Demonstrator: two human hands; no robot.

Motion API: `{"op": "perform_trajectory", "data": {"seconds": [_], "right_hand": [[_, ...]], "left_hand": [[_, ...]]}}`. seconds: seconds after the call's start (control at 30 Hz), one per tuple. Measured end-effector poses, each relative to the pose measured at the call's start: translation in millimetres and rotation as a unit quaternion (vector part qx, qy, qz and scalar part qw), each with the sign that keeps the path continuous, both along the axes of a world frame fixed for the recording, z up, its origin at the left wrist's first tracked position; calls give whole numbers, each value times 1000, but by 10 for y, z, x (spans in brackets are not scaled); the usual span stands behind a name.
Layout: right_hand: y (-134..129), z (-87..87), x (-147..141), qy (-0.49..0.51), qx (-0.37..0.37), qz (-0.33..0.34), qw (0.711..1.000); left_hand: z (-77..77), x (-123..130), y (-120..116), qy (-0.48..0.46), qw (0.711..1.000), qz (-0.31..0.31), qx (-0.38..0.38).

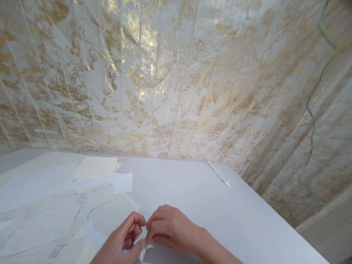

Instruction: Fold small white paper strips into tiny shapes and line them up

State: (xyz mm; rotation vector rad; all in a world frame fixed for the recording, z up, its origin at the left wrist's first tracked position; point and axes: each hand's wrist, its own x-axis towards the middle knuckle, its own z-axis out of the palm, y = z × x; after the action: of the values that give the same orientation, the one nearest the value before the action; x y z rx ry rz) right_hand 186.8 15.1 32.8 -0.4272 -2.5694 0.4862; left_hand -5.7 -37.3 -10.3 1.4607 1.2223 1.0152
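Observation:
A small folded piece of white paper stands between my hands near the bottom edge of the view. My right hand is closed on its upper end, fingers bent and pressed together. From the left, my left hand pinches the same paper between thumb and curled fingers. The fingertips of both hands are nearly touching. Part of the paper is hidden behind the fingers and cut off by the frame.
Overlapping white and cream sheets cover the left of the pale table. A jagged paper strip lies near the back right edge. Behind hangs a gold-patterned curtain, with a green cord at right.

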Motion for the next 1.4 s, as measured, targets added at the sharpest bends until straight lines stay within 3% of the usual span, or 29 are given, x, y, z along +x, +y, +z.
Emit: {"op": "perform_trajectory", "data": {"seconds": [0.13, 0.33, 0.53, 0.73, 0.83, 1.2, 1.4], "right_hand": [[27, 13, 31, -25, -4, -6, 1000], [70, -74, 39, -96, -13, -28, 995], [117, -92, 39, -174, 16, 21, 984], [108, -52, 38, -185, 55, 39, 980], [77, -8, 22, -204, 78, 28, 975], [-97, -31, -66, -232, 188, -14, 954], [-79, 15, -62, -244, 154, -25, 957]], "left_hand": [[48, -47, -1, 107, 991, -64, 41], [-4, -115, 30, 287, 939, -95, 166], [-125, -162, 70, 334, 889, -94, 299], [66, -188, 43, 403, 811, -147, 396], [90, -203, 56, 433, 780, -150, 427], [-21, -195, 55, 476, 751, -146, 433], [51, -196, 20, 446, 781, -149, 411]]}}
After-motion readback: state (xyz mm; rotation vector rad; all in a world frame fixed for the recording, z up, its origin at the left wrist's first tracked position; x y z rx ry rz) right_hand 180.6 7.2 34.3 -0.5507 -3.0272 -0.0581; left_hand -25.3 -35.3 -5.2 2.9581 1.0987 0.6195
